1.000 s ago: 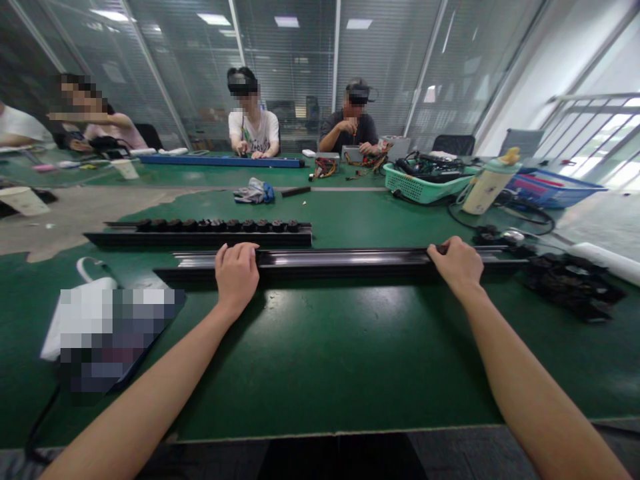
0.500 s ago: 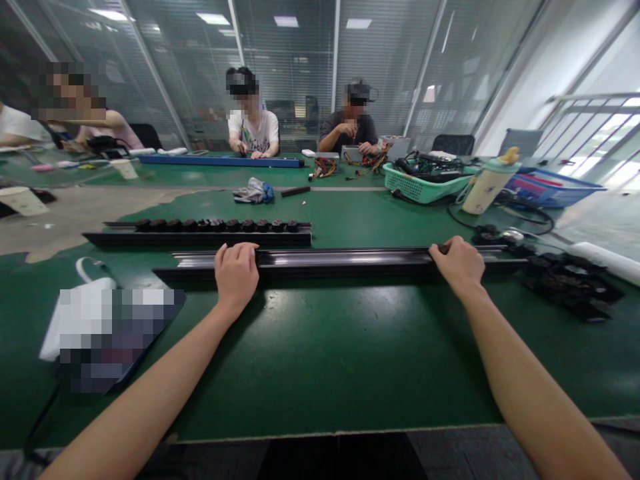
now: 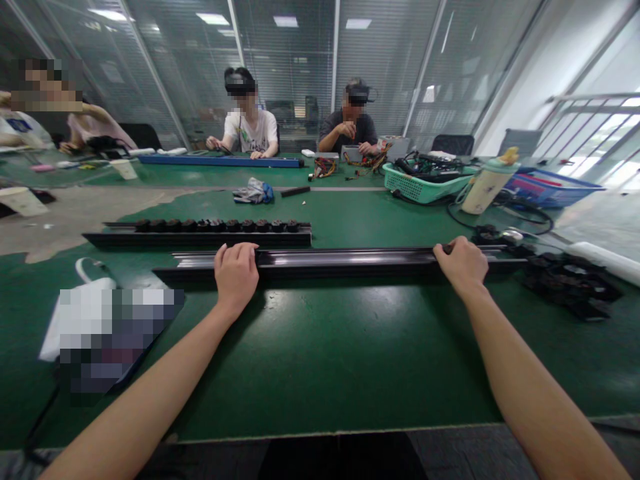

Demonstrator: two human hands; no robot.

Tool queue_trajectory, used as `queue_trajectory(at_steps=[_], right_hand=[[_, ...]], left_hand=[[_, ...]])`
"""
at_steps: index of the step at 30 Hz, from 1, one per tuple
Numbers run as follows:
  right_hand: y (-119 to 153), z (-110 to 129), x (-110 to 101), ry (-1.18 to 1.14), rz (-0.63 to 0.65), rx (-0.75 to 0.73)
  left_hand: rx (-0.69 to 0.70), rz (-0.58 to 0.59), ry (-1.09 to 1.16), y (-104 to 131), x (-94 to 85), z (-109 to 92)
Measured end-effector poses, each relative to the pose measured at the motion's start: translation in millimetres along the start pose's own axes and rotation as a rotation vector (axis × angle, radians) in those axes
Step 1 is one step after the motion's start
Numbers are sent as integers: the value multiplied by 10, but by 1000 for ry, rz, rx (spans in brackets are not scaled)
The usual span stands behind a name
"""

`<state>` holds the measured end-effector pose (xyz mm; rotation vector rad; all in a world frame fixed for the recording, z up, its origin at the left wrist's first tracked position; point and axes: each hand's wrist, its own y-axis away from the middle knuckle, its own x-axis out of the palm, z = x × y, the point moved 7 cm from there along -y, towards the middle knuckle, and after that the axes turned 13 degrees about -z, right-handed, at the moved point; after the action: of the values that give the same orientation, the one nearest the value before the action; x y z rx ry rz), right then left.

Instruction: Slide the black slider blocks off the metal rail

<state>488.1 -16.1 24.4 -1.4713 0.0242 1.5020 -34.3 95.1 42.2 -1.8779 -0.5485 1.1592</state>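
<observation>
A long black rail (image 3: 345, 272) with a shiny metal channel lies across the green table in front of me. My left hand (image 3: 236, 272) is closed over its left part, fingers on the far edge and thumb side hidden. Toward the rail's right end, my right hand (image 3: 463, 265) is closed with the fingertips at a small dark part (image 3: 448, 249) in the channel; most of that part is covered. Behind lies a second black rail (image 3: 200, 239) carrying a row of black round modules (image 3: 233, 226). More black modules (image 3: 573, 283) are heaped right of my right hand.
At the left are a white charger with a cable and a blurred-out flat object (image 3: 120, 347). Farther back stand a green basket (image 3: 425, 187) of cables, a cream bottle (image 3: 487, 190), a blue basket (image 3: 565, 190) and gloves (image 3: 254, 191). Several people sit across the table.
My right hand has shifted slightly to the right along the rail. My left hand and the rail stay put. Across the table, one person's hand has moved left.
</observation>
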Motion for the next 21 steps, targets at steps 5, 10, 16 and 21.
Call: queue_trajectory(at_steps=[5, 10, 16, 21], right_hand=[[-13, -23, 7, 16, 3, 9], [-24, -36, 19, 28, 41, 22], [-19, -29, -3, 7, 30, 24], [-15, -61, -14, 20, 19, 50]], left_hand=[[-6, 5, 0, -1, -1, 4], [-15, 18, 4, -3, -3, 1], [-14, 6, 6, -2, -12, -7], [-13, 12, 4, -1, -7, -1]])
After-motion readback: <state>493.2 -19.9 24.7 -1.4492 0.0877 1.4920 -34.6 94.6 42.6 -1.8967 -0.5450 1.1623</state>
